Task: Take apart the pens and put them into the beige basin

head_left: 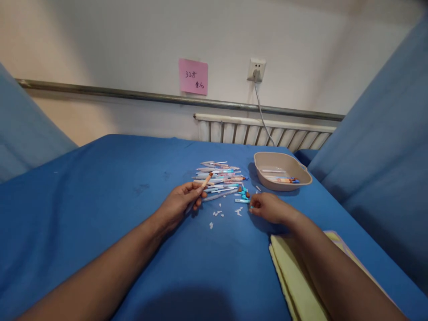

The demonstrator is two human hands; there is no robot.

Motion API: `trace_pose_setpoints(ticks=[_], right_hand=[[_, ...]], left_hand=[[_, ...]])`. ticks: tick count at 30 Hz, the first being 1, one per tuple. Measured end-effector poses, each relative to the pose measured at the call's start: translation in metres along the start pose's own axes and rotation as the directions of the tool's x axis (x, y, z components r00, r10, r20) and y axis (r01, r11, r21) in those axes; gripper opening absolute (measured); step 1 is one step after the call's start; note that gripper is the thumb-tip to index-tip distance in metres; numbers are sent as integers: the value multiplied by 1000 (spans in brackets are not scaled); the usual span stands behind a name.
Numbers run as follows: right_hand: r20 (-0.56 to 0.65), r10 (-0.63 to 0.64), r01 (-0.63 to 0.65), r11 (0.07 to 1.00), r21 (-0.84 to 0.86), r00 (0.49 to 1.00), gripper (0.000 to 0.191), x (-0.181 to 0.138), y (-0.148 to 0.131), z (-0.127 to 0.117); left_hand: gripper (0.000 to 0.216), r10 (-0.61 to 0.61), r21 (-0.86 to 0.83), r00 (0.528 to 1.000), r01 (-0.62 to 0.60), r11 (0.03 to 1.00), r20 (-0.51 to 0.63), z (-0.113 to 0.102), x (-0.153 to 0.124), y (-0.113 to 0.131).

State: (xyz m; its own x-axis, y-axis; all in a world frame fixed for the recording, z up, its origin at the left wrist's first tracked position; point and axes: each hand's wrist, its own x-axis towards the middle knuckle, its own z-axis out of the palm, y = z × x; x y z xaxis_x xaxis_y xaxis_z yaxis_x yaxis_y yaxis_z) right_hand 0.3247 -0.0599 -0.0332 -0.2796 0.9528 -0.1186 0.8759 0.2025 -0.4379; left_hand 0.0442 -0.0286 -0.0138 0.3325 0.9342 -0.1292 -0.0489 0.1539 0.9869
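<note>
My left hand (187, 197) is closed around a pen (206, 180) with a pale orange barrel and a brown end that points up and away. My right hand (267, 207) is pinched low over the cloth; its fingertips hide whatever they hold. A turquoise pen part (241, 201) lies right at those fingertips. Just beyond is a small heap of turquoise and brown pen pieces (244, 192). Between and behind my hands, a pile of pens and pen parts (219, 174) lies mostly crosswise. Small white bits (218, 213) are scattered on the near side.
A beige basin (282, 157) holding several pens stands at the right back on the blue cloth (100, 214). Under my right forearm is a folded yellow towel (284, 254). Along the wall are a radiator (230, 132), a rail (133, 94) and a plugged-in cord (261, 107).
</note>
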Motion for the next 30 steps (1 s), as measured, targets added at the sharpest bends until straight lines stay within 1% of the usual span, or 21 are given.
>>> trace_pose_setpoints(ticks=[2,3,6,9,11,13,16,20,23,25,28,30], right_hand=[[-2,32,-32,999,-25,999,14,-1,1,-5],[-1,50,-50,998,-31,999,14,-2,3,-8],[-19,104,-106,991,-86,994,16,-3,10,-17],[-78,180,-192,965,-181,981,20,-5,18,-24],[-118,232,-253,942,-222,966,19,-6,22,-27],[-146,259,-288,926,-243,955,16,-7,24,-28],[-177,238,-274,936,-220,955,13,-6,22,-28],[-259,199,-240,960,-140,945,15,-6,20,-30],[-278,235,-291,940,-179,931,11,-5,24,-28],[-294,235,-301,931,-206,927,10,-3,27,-24],[-357,195,-283,935,-213,913,23,4,29,-16],[-373,186,-279,936,-212,909,27,11,28,-11]], left_hand=[[26,-5,-22,999,4,1000,-40,-2,1,1],[25,-10,-21,999,9,1000,-41,-2,1,1],[24,-11,-9,1000,11,1000,-9,2,1,0],[23,-22,21,1000,22,1000,15,7,-1,0],[24,-35,52,999,34,998,24,10,-2,-1],[25,-42,75,999,40,996,31,11,-2,-3],[27,-43,91,998,39,995,43,11,0,-6],[29,-51,127,997,43,991,54,8,3,-10],[29,-58,143,997,50,988,52,8,4,-11],[29,-56,135,997,49,990,50,8,3,-11],[28,-61,133,997,54,990,56,10,2,-10],[28,-63,140,996,55,989,60,12,1,-8]])
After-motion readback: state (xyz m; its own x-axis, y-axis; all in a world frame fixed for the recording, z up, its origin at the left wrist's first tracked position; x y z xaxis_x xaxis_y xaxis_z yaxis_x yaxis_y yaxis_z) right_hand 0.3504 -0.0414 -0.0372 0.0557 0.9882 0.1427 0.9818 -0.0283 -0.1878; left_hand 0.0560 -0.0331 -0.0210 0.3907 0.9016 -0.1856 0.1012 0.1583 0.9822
